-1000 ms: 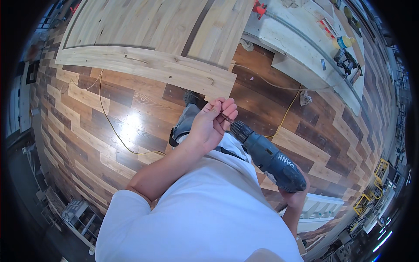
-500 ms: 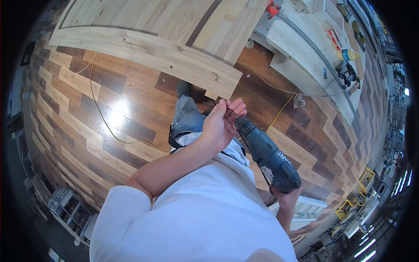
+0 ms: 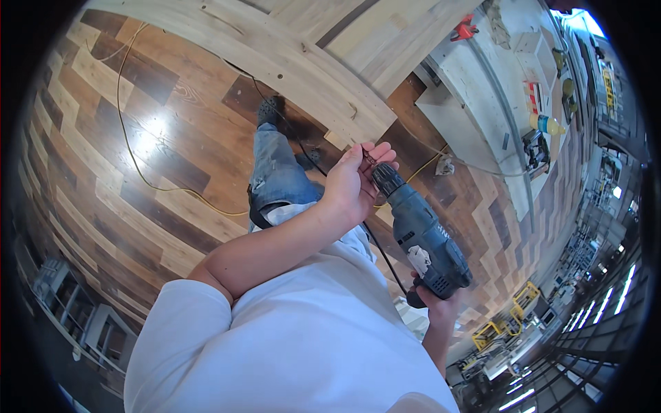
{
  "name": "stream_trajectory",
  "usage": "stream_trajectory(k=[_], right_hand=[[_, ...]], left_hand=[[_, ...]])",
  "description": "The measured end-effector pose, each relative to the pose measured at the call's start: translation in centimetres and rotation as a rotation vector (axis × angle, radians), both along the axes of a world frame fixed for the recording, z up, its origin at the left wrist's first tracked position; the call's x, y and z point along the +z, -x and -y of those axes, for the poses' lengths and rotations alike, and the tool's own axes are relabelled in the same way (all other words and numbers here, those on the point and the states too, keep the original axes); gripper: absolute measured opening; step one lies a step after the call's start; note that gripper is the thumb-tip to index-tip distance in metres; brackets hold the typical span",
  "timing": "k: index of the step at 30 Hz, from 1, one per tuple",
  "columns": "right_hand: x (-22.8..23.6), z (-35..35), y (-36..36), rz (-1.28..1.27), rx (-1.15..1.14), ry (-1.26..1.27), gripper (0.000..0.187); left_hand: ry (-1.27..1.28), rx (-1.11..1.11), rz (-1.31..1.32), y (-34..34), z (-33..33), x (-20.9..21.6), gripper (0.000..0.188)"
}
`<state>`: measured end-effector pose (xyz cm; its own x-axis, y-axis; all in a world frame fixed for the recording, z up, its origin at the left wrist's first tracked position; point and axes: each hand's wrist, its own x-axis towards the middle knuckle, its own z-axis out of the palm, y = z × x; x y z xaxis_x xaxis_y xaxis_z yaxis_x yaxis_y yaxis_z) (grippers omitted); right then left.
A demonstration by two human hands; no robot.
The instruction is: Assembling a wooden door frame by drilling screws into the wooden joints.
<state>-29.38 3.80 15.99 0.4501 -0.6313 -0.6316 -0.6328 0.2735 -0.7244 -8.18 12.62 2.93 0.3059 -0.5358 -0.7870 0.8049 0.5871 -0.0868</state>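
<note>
In my right hand (image 3: pixel 441 303) is a dark blue-grey corded power drill (image 3: pixel 427 237), gripped at its handle, with the chuck (image 3: pixel 387 177) tilted up toward my left hand. A short, dark bit (image 3: pixel 370 157) sticks out from the chuck. My left hand (image 3: pixel 350 184) is closed at the drill's front, with thumb and fingertips around the bit's tip. Just beyond my fingers lies the corner of a pale wooden panel frame (image 3: pixel 303 76), with a small wood block (image 3: pixel 337 140) under its edge.
To the right stands a white worktable (image 3: pixel 475 103) bearing a red clamp (image 3: pixel 465 29), a bottle of yellowish liquid (image 3: pixel 547 124) and a black tool (image 3: pixel 536 149). A yellow cord (image 3: pixel 138 175) and a black cord (image 3: pixel 385 258) run across the wood-plank floor (image 3: pixel 186 124).
My view has turned and shifted, so the panel sits higher and further right. The drill stands somewhat steeper, its handle and cord now showing. My left hand stays at the chuck end.
</note>
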Motion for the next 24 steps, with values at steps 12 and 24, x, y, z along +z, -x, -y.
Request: stream_trajectory(k=[12, 24], right_hand=[[0.5, 1.3, -0.7, 0.082, 0.161, 0.267, 0.066], [4.4, 1.1, -4.1, -0.109, 0.256, 0.247, 0.08]], left_hand=[[0.099, 0.037, 0.028, -0.6, -0.1, -0.7, 0.031], [0.161, 0.092, -0.054, -0.8, 0.1, -1.2, 0.031]])
